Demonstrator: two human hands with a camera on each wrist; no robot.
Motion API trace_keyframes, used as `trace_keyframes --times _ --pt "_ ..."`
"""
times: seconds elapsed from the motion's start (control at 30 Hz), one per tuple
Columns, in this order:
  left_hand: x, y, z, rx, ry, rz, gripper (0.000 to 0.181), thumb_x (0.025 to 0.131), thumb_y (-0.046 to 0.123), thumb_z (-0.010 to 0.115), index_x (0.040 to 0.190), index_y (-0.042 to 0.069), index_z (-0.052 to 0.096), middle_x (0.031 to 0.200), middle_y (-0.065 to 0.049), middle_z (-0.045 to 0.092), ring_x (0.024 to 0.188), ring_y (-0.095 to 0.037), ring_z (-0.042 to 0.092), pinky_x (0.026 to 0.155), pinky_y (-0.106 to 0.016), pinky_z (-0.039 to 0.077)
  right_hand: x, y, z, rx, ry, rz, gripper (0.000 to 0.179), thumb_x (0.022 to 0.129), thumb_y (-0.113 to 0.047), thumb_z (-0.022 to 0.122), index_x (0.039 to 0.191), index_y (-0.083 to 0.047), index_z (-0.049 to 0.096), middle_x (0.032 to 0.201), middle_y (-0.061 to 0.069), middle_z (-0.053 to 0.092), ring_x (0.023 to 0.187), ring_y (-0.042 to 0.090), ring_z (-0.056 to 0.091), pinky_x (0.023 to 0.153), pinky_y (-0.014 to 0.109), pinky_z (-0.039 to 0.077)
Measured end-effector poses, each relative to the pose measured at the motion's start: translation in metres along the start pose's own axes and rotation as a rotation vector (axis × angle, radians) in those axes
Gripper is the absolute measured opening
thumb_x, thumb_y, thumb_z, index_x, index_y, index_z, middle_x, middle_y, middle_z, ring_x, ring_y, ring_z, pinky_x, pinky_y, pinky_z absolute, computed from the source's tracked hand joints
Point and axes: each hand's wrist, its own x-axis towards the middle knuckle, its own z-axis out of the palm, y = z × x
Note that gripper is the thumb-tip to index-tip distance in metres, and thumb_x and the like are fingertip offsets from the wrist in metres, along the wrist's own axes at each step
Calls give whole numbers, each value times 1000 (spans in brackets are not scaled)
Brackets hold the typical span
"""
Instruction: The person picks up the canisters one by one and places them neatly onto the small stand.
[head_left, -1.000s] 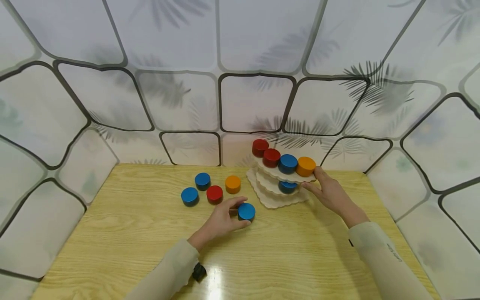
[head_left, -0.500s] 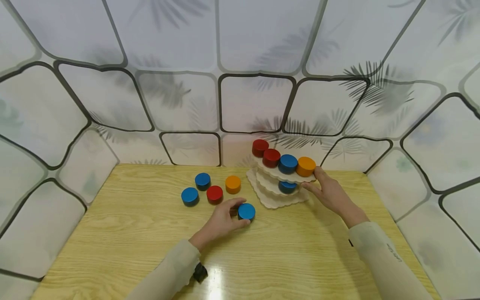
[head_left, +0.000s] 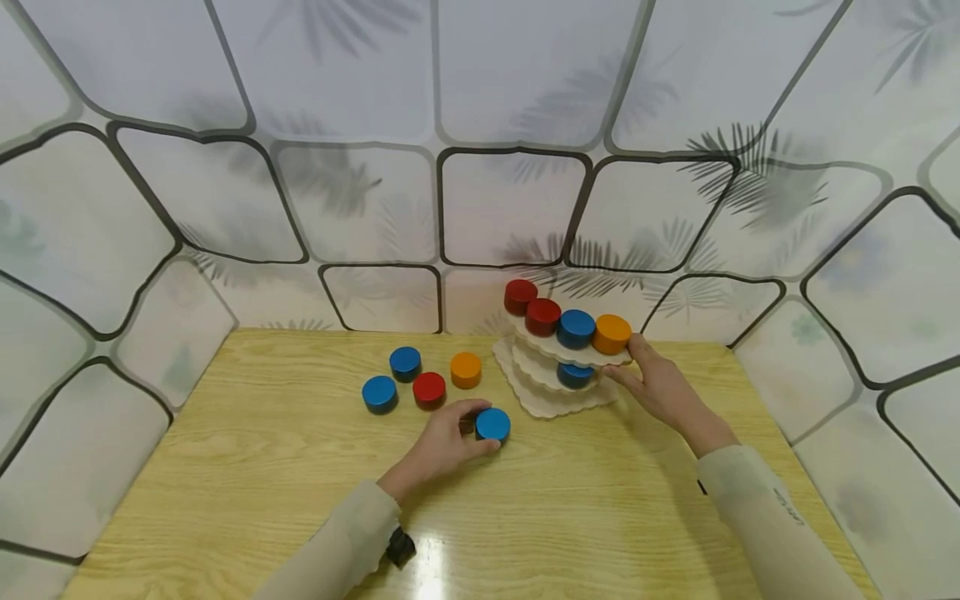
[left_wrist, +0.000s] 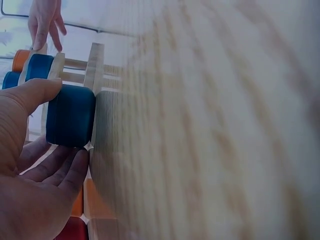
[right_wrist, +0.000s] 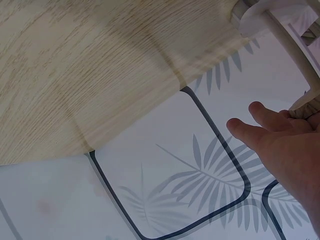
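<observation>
My left hand point(head_left: 438, 442) holds a blue round block point(head_left: 492, 423) low over the wooden table, thumb on the near side and fingers on the far side. In the left wrist view the block point(left_wrist: 71, 116) has its flat underside right at the tabletop. To its right stands a pale tiered stand point(head_left: 551, 406) with wavy-edged levels. Its top level carries two red blocks point(head_left: 543, 317), a blue block point(head_left: 576, 327) and an orange block point(head_left: 612, 333) in a row. Another blue block point(head_left: 575, 374) sits one level lower, partly hidden. My right hand point(head_left: 663, 392) pinches the top level's right end.
Left of the stand, loose on the table point(head_left: 247, 467), are an orange block point(head_left: 466, 369), a red block point(head_left: 429, 390) and two blue blocks point(head_left: 380, 393). A patterned wall point(head_left: 382, 296) rises directly behind the table and along both sides.
</observation>
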Motion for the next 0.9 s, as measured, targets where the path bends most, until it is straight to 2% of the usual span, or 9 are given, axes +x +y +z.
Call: trace_keyframes --times 0.13,0.27,0.33,0.63,0.73,0.83,0.9 --pt "0 0 0 8 3 -6 59 91 22 85 142 2 63 142 -14 66 122 -29 66 105 -46 58 0 1 1 1 8 -8 68 109 -49 54 151 0 32 164 35 34 140 60 46 110 71 43" --pt "0 1 1 4 5 -11 58 91 22 85 141 2 63 142 -14 66 121 -29 66 105 -46 58 0 1 1 3 18 -23 57 109 -48 55 138 -2 38 155 33 46 130 56 55 103 68 48" --pt "0 2 1 3 6 -10 58 92 22 85 141 2 63 141 -14 66 120 -28 67 104 -45 58 0 1 2 5 19 -25 56 109 -48 55 136 -2 38 153 33 47 129 55 57 102 67 49" --pt "-1 4 0 -14 20 -15 56 93 22 84 141 3 63 138 -14 67 116 -27 68 101 -43 60 0 2 1 6 -1 -3 77 109 -49 53 159 2 25 167 35 28 146 59 37 115 72 38" --pt "-2 6 -1 -28 32 -15 55 92 21 84 140 3 63 137 -14 68 113 -27 69 100 -43 61 0 2 1 6 4 -12 73 109 -49 53 157 1 28 166 35 30 145 59 39 114 72 40" --pt "-2 8 -1 -38 44 -19 54 92 21 84 139 3 64 136 -14 68 112 -27 70 99 -43 61 0 2 1 5 12 -23 63 109 -48 53 146 0 35 163 35 36 141 59 45 110 71 43" --pt "-1 10 0 -48 50 -24 54 91 20 84 139 4 64 136 -14 68 112 -28 70 99 -43 61 0 2 1 5 9 -22 64 109 -49 53 146 0 35 163 35 35 141 59 45 110 71 43"
